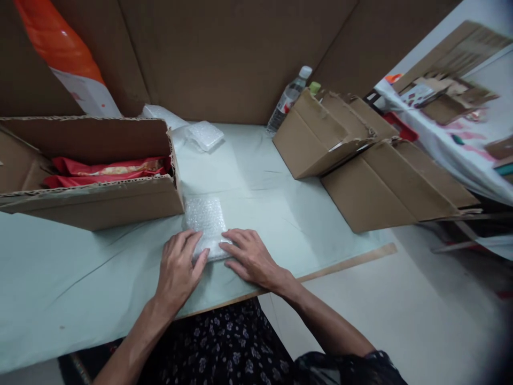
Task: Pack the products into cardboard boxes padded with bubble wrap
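Note:
A sheet of clear bubble wrap (206, 214) lies on the table against the corner of the left cardboard box. Its near end looks folded over into a thicker, flat band. My left hand (178, 262) rests at the left side of that band, thumb and fingers apart, fingertips touching the plastic. From the right side my right hand (250, 256) lies palm down, its spread fingers reaching onto the wrap's right edge. Neither hand is closed round it. Whether anything is inside the folded part cannot be made out.
An open cardboard box (136, 200) holds red packets (116, 170). Bubble-wrapped pieces (204, 135) lie behind it, near an orange-and-white bottle-shaped object (76, 59). At right stand a clear bottle (286, 104) and two cardboard boxes (310, 133). The table's front edge (348, 262) is near me.

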Demonstrator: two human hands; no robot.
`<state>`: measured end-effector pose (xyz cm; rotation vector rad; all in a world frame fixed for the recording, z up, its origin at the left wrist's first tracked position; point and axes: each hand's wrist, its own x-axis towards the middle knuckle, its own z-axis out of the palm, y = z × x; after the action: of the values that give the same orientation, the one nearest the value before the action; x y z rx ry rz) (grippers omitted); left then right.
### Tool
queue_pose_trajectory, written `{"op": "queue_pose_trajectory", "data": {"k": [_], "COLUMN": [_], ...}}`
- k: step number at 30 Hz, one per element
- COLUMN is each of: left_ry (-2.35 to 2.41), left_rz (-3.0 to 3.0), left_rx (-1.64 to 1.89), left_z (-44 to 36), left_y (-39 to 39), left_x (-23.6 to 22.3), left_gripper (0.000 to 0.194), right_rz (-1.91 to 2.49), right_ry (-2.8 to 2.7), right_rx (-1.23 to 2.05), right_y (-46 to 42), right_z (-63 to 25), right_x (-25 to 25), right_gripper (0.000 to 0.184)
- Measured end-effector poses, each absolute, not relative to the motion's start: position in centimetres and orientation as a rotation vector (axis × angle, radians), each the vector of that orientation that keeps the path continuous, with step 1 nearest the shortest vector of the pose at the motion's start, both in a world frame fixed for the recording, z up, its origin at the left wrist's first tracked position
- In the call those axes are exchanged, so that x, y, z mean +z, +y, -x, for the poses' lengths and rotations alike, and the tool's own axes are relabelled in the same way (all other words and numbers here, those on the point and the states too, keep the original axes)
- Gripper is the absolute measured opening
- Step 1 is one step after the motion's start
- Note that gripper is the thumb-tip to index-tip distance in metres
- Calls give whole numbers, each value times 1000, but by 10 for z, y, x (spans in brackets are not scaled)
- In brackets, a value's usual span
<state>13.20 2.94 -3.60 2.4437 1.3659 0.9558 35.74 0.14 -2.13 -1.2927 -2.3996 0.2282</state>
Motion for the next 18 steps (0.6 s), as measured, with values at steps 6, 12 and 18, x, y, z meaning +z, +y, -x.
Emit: {"op": "queue_pose_trajectory", "data": {"k": [6,12,18], "left_ry": [1167,1290,1440], "left_rz": [-2362,-2335,-2374], "left_rx": [957,916,878], "left_z": [-122,-121,-124], "left_y": [10,16,27], "left_x": [-27,-32,-40], "left_gripper": [33,29,29], "right_rz": [1289,1363,1265], "right_ry": [-2295,-2152,-2377], "right_rx": [572,527,244], "right_y": [7,2,4], "right_z": [-355,-357,-350], "right_x": [-19,-17,-20], "right_gripper": [26,30,36]}}
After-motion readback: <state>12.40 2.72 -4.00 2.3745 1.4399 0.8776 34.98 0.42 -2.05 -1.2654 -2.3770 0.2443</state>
